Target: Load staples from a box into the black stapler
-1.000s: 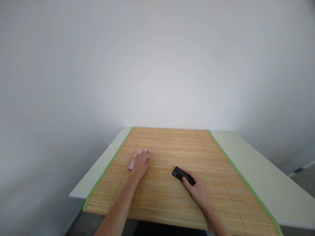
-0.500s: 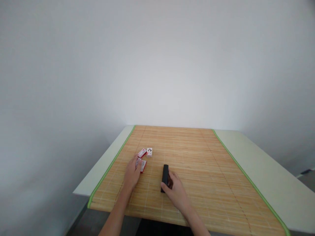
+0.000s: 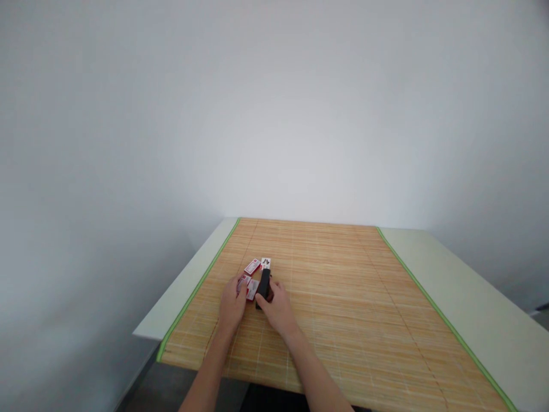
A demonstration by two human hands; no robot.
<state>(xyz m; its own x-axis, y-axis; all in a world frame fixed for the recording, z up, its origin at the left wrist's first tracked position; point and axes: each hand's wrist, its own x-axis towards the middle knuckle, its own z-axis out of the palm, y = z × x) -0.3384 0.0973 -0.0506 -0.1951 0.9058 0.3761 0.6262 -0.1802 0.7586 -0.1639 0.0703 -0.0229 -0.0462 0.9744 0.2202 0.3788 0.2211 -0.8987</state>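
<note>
My left hand (image 3: 232, 302) is curled around a small red-and-white box (image 3: 246, 279), its thumb at the near side and part of the box hidden by the fingers. A second such box (image 3: 253, 290) lies right beside the thumb. In my right hand (image 3: 277, 304) is a long black block-like object (image 3: 263, 288), gripped between thumb and fingers close to the right of the boxes. What kind of thing it is I cannot make out. Just beyond the hands lie another red-and-white box (image 3: 253, 266) and a white box with a dark picture (image 3: 266, 263), partly behind the black object.
A bamboo mat (image 3: 343, 297) with green edging covers the middle of a white table (image 3: 454, 269). Behind the table rises a plain pale wall (image 3: 300, 114). The table's near edge runs just in front of my forearms.
My right hand has carried the black object left and slightly away from me, up to the boxes. My left hand stays at the boxes. The view has shifted slightly.
</note>
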